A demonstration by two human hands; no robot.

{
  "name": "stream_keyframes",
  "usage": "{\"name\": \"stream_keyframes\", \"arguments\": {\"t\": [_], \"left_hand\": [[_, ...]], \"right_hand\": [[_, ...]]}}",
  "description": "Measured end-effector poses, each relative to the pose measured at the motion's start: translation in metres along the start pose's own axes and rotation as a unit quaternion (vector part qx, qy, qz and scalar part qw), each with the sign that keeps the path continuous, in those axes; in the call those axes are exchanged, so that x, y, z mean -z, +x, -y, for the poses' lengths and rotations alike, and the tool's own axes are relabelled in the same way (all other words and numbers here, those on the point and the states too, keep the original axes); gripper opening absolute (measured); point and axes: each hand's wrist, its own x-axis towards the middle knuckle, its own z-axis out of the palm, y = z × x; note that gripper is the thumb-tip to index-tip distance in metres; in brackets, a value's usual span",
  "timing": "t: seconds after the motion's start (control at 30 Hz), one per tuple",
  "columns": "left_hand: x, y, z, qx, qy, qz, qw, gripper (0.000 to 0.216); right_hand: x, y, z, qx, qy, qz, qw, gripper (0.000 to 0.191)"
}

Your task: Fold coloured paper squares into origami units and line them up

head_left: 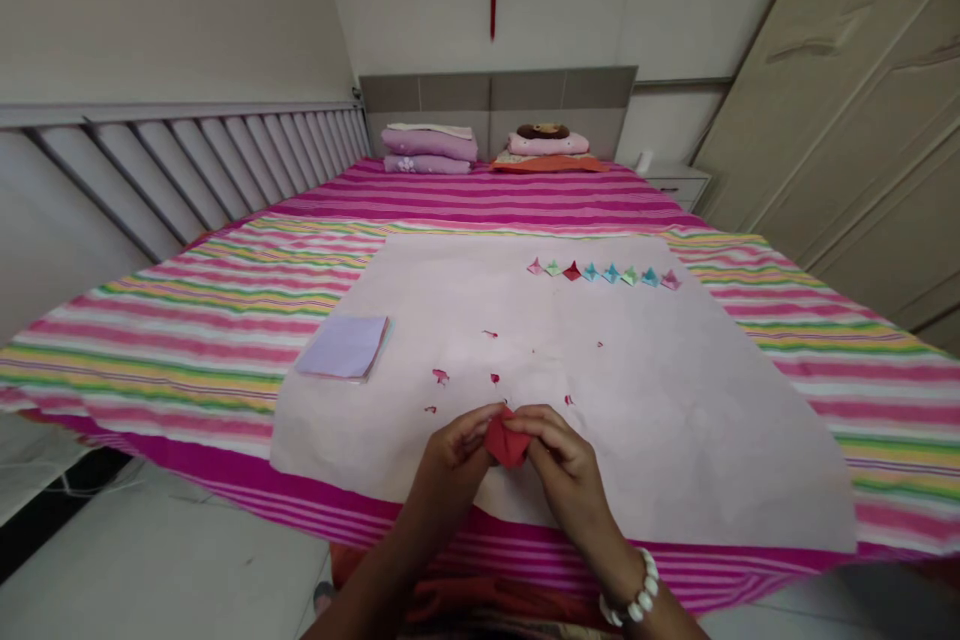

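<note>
Between my two hands, above the near edge of the pale sheet (690, 440), is a folded piece of red paper (508, 442). My left hand (459, 442) pinches its left side. On the other side, my right hand (561, 445) grips it with the thumb below and fingers on top. The paper has a diamond-like outline with a crease down its middle; its underside is hidden. Small red paper scraps (441, 377) lie scattered just beyond my hands. A white beaded bracelet (637, 600) circles my right wrist.
A stack of coloured paper squares (345, 347), lilac on top, lies at the left of the sheet. Several small folded paper pieces (591, 272) form a row at the far right. Striped bedding (187, 320) surrounds the sheet; folded bedding (429, 150) sits by the headboard (450, 93).
</note>
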Motion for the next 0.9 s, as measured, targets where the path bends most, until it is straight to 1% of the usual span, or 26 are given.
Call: {"name": "stream_keyframes", "arguments": {"t": [0.13,0.2,0.3,0.37,0.43,0.5,0.6,0.77,0.83,0.9], "left_hand": [[0.004,0.000,0.000,0.033,-0.055,-0.009,0.998,0.069],[0.007,0.000,-0.002,0.061,-0.074,0.001,0.995,0.073],[0.008,-0.001,-0.007,0.097,-0.088,0.003,0.991,0.061],[0.007,-0.001,-0.010,0.100,-0.076,-0.007,0.992,0.049],[0.004,0.001,-0.011,0.094,-0.057,-0.011,0.994,0.042],[0.002,0.003,-0.010,0.091,-0.046,-0.009,0.995,0.039],[0.001,0.005,-0.007,0.098,-0.036,-0.029,0.994,0.039],[0.003,0.005,-0.004,0.132,0.006,-0.054,0.990,0.033],[0.002,0.005,-0.004,0.134,-0.007,-0.075,0.988,0.030],[0.001,0.005,-0.003,0.122,-0.031,-0.100,0.987,0.028]], "right_hand": [[0.003,0.001,0.001,-0.018,0.008,0.006,1.000,0.027],[0.005,0.002,0.002,-0.029,0.016,0.009,0.999,0.027],[0.005,0.002,0.003,-0.042,0.027,0.009,0.999,0.026],[0.004,0.002,0.002,-0.046,0.033,0.010,0.998,0.024],[0.003,0.002,0.001,-0.047,0.036,0.012,0.998,0.023],[0.001,0.001,0.000,-0.049,0.035,0.015,0.998,0.024],[0.000,0.001,0.000,-0.047,0.035,0.024,0.998,0.025],[0.002,0.002,0.001,-0.059,0.028,0.023,0.998,0.025],[0.004,0.001,0.000,-0.074,0.031,0.022,0.997,0.024],[0.004,-0.001,-0.002,-0.086,0.047,0.019,0.995,0.022]]}}
